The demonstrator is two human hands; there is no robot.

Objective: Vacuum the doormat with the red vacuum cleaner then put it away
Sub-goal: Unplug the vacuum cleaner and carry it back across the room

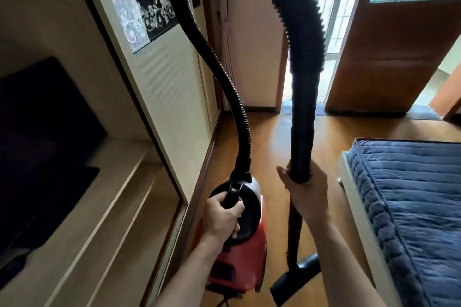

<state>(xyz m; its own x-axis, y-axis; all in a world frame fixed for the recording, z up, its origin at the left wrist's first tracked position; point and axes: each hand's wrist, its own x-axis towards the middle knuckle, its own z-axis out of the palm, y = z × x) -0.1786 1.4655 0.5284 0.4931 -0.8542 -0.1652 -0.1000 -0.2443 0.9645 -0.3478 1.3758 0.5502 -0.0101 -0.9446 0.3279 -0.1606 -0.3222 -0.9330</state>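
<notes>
The red vacuum cleaner [239, 262] hangs above the wooden floor, carried by its black top handle [232, 194], which my left hand [223, 219] grips. My right hand [305, 192] is closed around the black wand [300, 132], held upright. The ribbed black hose [294, 2] arches overhead from the body to the wand. The black floor nozzle [294, 279] dangles low near the floor. A dark doormat strip [424, 111] lies at the open doorway far ahead.
A pale sliding cupboard door [159, 77] and shelves with a dark screen [42, 132] stand on the left. A bed with a blue quilt [409, 207] fills the right. An open wooden door [389, 57] and bright windows lie ahead past the wooden floor [272, 137].
</notes>
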